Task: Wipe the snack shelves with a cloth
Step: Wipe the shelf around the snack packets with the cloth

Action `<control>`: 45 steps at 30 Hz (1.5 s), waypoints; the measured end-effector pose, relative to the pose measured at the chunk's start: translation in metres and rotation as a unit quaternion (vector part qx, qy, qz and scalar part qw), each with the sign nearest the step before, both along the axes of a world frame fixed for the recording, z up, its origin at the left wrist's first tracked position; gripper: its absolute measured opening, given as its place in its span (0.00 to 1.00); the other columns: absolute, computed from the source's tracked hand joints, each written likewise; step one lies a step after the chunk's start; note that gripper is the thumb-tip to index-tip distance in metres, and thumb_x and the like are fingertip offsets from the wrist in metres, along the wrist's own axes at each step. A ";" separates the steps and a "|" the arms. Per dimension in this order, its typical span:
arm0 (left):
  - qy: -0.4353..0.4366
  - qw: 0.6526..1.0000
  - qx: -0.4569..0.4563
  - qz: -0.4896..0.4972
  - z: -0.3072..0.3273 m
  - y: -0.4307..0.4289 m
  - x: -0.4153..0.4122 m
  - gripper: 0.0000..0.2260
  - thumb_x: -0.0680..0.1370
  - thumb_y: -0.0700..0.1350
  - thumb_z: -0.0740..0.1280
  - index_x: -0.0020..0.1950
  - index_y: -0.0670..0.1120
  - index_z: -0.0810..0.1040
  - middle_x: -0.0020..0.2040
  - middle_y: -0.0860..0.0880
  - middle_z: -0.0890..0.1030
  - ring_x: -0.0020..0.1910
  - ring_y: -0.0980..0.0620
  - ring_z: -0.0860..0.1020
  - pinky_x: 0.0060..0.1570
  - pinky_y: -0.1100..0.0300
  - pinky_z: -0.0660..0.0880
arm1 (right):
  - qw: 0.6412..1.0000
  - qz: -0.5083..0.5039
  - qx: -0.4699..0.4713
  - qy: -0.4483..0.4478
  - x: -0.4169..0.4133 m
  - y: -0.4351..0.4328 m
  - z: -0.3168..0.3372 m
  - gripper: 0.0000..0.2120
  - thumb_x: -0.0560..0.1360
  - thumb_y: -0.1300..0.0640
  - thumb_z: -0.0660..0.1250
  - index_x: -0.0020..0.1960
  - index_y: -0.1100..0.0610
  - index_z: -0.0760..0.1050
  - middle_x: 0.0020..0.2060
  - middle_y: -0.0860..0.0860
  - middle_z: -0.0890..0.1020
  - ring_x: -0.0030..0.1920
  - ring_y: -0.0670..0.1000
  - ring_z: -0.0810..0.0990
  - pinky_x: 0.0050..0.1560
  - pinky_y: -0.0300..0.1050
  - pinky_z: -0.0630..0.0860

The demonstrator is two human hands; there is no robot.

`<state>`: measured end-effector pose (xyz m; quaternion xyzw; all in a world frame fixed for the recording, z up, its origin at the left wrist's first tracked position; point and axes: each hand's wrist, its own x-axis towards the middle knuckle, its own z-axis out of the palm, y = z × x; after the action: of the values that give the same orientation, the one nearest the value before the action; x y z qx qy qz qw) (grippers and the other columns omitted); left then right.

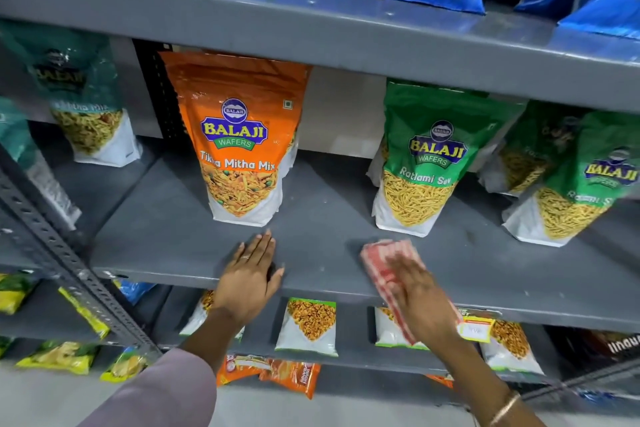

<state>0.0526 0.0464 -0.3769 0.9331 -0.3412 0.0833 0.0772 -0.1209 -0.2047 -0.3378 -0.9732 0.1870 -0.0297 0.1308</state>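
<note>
While blurred, hand (417,282) presses cloth (384,255).

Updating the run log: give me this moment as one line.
step: wiping middle shelf | right hand: pressing red-and-white cloth on shelf | left hand: flat on shelf front, empty | orange packet: upright behind left hand

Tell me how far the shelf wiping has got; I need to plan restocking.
Nothing clearly reads as finished. In hand: the right hand presses a red-and-white cloth on the middle shelf in front of the green pouch, the left hand resting flat nearby. Left: pale specks remain there.
</note>
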 end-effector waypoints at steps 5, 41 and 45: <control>0.009 1.000 0.017 -0.016 0.006 -0.001 0.006 0.34 0.81 0.58 0.39 0.63 0.38 0.76 0.65 0.43 0.75 0.62 0.45 0.75 0.69 0.58 0.48 | 0.993 -0.067 -0.042 0.084 0.052 0.050 -0.002 0.30 0.79 0.49 0.42 0.76 0.60 0.38 0.76 0.58 0.40 0.75 0.58 0.35 0.77 0.57 0.42; 0.002 0.997 -0.058 -0.046 -0.001 0.005 0.004 0.31 0.81 0.59 0.44 0.64 0.40 0.76 0.65 0.43 0.75 0.62 0.47 0.76 0.64 0.56 0.62 | 0.984 -0.101 0.108 0.103 0.244 0.010 0.018 0.31 0.77 0.54 0.52 0.75 0.67 0.48 0.74 0.67 0.53 0.75 0.65 0.55 0.71 0.49 0.67; -0.015 0.997 -0.053 -0.052 -0.004 0.006 0.006 0.30 0.81 0.59 0.44 0.64 0.40 0.76 0.66 0.44 0.75 0.62 0.47 0.75 0.65 0.56 0.61 | 0.969 -0.087 0.218 0.076 0.260 0.020 0.037 0.26 0.80 0.59 0.52 0.75 0.66 0.50 0.75 0.63 0.58 0.75 0.62 0.57 0.72 0.50 0.62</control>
<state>0.0584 0.0520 -0.3807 0.9073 -0.3854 0.1111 0.1261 0.1388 -0.1845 -0.3011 -0.9004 0.2825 0.0748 0.3221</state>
